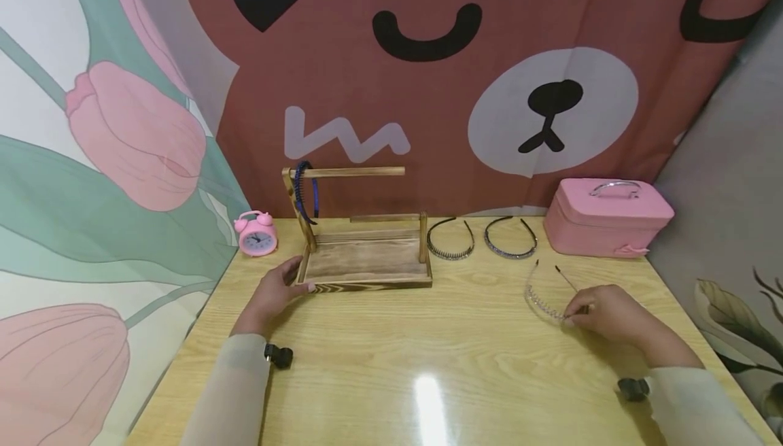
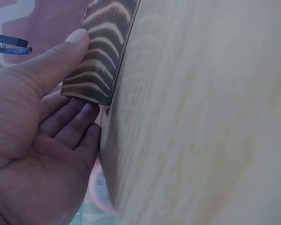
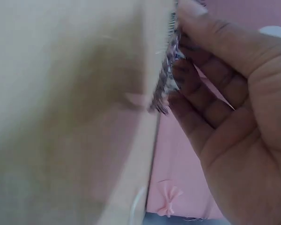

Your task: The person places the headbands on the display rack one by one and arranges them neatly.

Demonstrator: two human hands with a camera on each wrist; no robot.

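In the head view a wooden rack (image 1: 367, 262) with a tray base and upper bar stands toward the back. A blue headband (image 1: 300, 191) hangs at the bar's left end. My left hand (image 1: 275, 296) holds the rack's front left corner, the thumb on the striped front edge (image 2: 103, 51) and the fingers around the side. At the right, my right hand (image 1: 608, 313) pinches a beaded, wavy headband (image 1: 541, 304) between thumb and fingers. In the right wrist view the headband (image 3: 167, 75) is partly hidden by the fingers.
Two dark headbands, one toothed (image 1: 450, 254) and one glittery (image 1: 510, 253), lie on the table (image 1: 367, 364) right of the rack. A pink case (image 1: 605, 221) with a bow stands at the back right. The pink alarm clock (image 1: 257, 236) is left of the rack.
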